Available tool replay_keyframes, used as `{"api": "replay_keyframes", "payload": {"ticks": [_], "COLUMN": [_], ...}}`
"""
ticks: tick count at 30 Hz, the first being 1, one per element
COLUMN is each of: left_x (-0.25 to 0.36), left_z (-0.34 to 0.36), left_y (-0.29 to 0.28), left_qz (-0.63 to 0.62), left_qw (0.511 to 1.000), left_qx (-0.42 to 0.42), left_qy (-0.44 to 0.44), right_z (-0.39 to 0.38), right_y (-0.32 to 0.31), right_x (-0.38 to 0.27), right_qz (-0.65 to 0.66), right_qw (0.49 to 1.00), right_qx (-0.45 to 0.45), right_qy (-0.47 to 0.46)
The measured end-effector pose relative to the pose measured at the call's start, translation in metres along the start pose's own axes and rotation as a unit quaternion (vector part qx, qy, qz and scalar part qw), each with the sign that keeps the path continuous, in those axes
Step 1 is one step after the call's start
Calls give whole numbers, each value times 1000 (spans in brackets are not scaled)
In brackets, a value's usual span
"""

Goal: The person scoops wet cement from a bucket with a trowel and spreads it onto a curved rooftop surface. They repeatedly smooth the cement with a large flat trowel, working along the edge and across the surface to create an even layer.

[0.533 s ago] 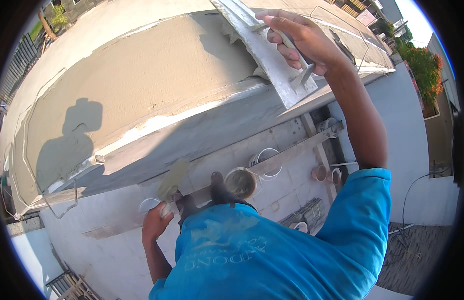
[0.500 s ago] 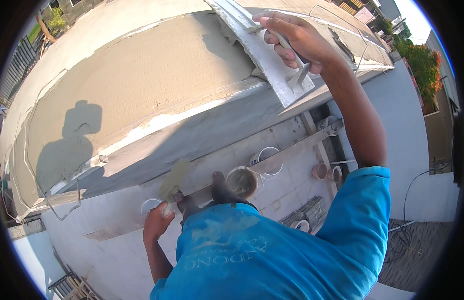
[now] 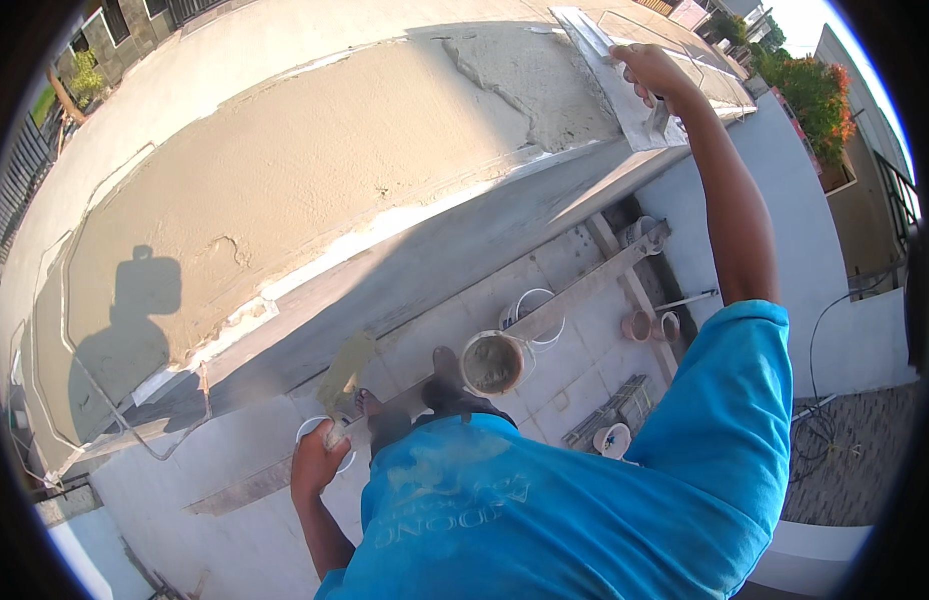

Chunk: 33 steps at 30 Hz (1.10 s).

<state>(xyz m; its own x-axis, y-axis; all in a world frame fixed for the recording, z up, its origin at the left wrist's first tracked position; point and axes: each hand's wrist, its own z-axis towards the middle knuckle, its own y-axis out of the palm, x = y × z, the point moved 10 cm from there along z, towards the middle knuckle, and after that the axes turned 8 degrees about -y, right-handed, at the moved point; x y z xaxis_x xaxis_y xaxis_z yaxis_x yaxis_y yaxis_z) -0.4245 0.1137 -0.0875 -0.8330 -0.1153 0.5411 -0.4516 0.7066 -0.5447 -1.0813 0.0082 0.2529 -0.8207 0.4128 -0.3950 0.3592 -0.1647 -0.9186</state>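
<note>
At the far right of a ledge, my right hand (image 3: 652, 78) grips the handle of a long metal plastering float (image 3: 614, 90). The float's blade lies over the edge of grey wet mortar (image 3: 294, 150) that coats the ledge top. A raised ridge of mortar (image 3: 494, 88) runs left of the blade. Low by my left side, my left hand (image 3: 319, 460) is closed round the handle of a trowel (image 3: 347, 365), whose rectangular blade is covered with mortar. The trowel hangs apart from the ledge, above the floor.
Below, a bucket of mortar (image 3: 491, 362) stands beside a white bucket (image 3: 539, 330) and a wooden plank (image 3: 584, 290). Bent metal rods (image 3: 119, 415) stick out at the ledge's left end. Bundled strips (image 3: 624, 400) and small pots (image 3: 636, 325) lie lower right.
My right hand has carried the float to the right and farther away along the ledge, uncovering the mortar ridge. My left hand still holds the trowel low, slightly lower in view.
</note>
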Motion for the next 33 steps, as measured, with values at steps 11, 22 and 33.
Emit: {"api": "replay_keyframes", "payload": {"ticks": [11,22,33], "left_x": [-4,-60,-46], "left_z": [10,20,17], "left_y": [-8,-18,-39], "left_qz": [-14,-9,-3], "left_qw": [999,997,996], "left_qx": [-26,-27,-13], "left_qy": [37,68,87], "right_z": [-65,-103,-85], "right_y": [56,137,107], "right_x": [-66,-269,-251], "right_qz": [189,131,-65], "right_qw": [976,982,993], "right_qx": [10,-123,9], "right_qy": [108,-58,-94]}}
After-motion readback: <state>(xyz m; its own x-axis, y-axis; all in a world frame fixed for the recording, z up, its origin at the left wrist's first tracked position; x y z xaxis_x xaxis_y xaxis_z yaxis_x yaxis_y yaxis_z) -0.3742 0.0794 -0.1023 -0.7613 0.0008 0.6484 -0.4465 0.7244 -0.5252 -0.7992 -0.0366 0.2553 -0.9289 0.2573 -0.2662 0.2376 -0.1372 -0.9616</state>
